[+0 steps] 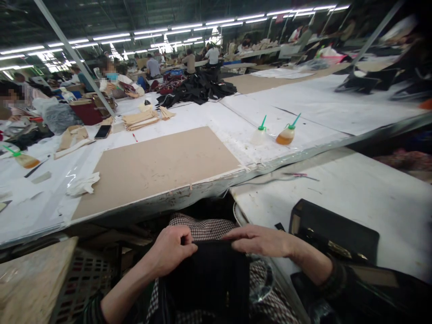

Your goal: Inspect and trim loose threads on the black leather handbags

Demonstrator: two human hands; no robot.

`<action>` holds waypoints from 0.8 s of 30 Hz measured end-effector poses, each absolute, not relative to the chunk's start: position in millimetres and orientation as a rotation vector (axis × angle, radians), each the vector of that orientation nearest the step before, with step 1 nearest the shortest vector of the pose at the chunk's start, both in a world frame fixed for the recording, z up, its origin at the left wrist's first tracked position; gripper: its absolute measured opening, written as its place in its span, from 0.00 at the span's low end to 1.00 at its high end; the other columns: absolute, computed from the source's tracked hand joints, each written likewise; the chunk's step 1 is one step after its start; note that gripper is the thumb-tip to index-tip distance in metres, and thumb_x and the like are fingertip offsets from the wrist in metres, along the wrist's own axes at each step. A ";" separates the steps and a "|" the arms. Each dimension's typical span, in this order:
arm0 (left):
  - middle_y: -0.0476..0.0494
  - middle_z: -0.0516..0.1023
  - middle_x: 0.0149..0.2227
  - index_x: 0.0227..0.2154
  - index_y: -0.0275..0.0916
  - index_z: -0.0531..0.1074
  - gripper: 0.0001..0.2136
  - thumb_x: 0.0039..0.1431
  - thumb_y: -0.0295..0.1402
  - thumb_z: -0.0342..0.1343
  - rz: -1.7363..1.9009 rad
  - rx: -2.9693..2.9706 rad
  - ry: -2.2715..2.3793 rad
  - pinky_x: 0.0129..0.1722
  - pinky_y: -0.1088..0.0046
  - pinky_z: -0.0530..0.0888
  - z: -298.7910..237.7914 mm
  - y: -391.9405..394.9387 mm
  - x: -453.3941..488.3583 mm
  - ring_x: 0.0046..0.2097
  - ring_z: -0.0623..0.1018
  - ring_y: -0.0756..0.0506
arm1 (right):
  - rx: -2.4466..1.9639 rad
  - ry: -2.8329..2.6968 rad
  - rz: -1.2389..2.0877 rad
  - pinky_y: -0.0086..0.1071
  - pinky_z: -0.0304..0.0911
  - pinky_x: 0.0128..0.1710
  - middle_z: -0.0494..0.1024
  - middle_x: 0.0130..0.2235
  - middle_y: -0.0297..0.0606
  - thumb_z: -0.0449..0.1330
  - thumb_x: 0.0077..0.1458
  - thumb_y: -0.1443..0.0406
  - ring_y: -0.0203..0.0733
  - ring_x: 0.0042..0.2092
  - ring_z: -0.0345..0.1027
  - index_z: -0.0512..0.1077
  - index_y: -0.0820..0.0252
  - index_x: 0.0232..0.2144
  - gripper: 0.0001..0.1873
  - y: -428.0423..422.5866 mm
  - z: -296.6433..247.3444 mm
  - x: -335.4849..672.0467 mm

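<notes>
A black bag (209, 279) with a small gold-coloured fitting lies on my lap, over a checked cloth (202, 225). My left hand (173, 249) is closed at the bag's upper left edge, thumb and curled fingers pinching it. Across the upper right edge, my right hand (263, 240) rests with its fingers stretched out towards the left; part of its underside is hidden. To the right, a second black bag (337, 229) with gold-coloured clasps lies on a white side table (381, 189).
A long white-covered worktable (189, 119) runs ahead, bearing a brown board (162, 157), a green-tipped bottle of amber liquid (286, 136) and a black pile (199, 88). A plastic crate (86, 279) stands at lower left. Several people sit further back.
</notes>
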State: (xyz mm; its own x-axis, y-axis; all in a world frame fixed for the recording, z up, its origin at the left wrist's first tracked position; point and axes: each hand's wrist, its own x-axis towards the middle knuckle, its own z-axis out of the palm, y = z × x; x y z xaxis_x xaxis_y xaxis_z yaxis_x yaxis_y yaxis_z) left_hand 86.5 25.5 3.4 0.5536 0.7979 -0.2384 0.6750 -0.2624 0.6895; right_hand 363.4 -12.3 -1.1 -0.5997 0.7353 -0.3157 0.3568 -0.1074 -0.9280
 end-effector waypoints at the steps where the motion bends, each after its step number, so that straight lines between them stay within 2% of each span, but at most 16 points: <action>1: 0.51 0.72 0.24 0.20 0.38 0.67 0.09 0.52 0.32 0.58 0.197 2.015 1.183 0.31 0.74 0.62 4.2 25.0 88.7 0.30 0.70 0.49 | -1.193 -1.933 1.696 0.33 0.64 0.47 0.78 0.47 0.37 0.56 0.60 0.59 0.45 0.48 0.70 0.75 0.56 0.51 0.19 -7.6 0.5 355.2; 3: 0.52 0.71 0.24 0.20 0.38 0.66 0.09 0.52 0.31 0.58 0.191 2.027 1.186 0.30 0.75 0.61 5.9 24.0 92.2 0.29 0.69 0.49 | -1.162 -2.103 1.546 0.33 0.63 0.45 0.79 0.46 0.37 0.58 0.60 0.59 0.45 0.46 0.71 0.76 0.56 0.49 0.17 1.0 0.8 331.3; 5: 0.52 0.71 0.23 0.20 0.38 0.66 0.09 0.51 0.31 0.58 0.182 2.039 1.200 0.29 0.75 0.61 8.2 23.6 91.4 0.29 0.69 0.49 | -1.178 -2.278 1.353 0.31 0.62 0.40 0.80 0.40 0.37 0.60 0.58 0.63 0.44 0.41 0.72 0.77 0.58 0.43 0.12 6.6 -2.3 304.6; 8: 0.51 0.75 0.27 0.22 0.38 0.69 0.07 0.52 0.31 0.59 0.196 2.038 1.196 0.32 0.75 0.63 12.4 23.5 78.2 0.32 0.71 0.48 | -1.245 -2.386 1.146 0.29 0.58 0.34 0.80 0.34 0.35 0.61 0.56 0.67 0.42 0.35 0.71 0.78 0.58 0.39 0.08 8.7 -8.0 278.5; 13: 0.48 0.79 0.35 0.23 0.37 0.71 0.07 0.52 0.33 0.62 0.272 1.909 1.225 0.39 0.74 0.67 16.2 20.2 47.0 0.38 0.76 0.46 | -1.222 -2.285 1.214 0.29 0.58 0.35 0.80 0.34 0.34 0.60 0.57 0.66 0.42 0.36 0.71 0.79 0.56 0.36 0.07 6.7 -12.1 278.9; 20: 0.48 0.79 0.32 0.23 0.37 0.70 0.08 0.53 0.33 0.62 0.342 1.866 1.285 0.36 0.74 0.67 12.7 17.0 44.4 0.35 0.75 0.47 | -1.147 -2.240 1.272 0.30 0.61 0.41 0.82 0.37 0.33 0.59 0.58 0.66 0.43 0.39 0.72 0.79 0.53 0.40 0.10 7.0 -13.8 276.9; 24: 0.49 0.78 0.30 0.23 0.37 0.70 0.08 0.53 0.32 0.61 0.351 1.884 1.287 0.34 0.75 0.66 9.2 16.1 43.3 0.33 0.74 0.48 | -1.163 -2.221 1.295 0.31 0.62 0.42 0.82 0.37 0.33 0.59 0.58 0.65 0.44 0.39 0.73 0.79 0.53 0.40 0.10 10.2 -13.9 274.8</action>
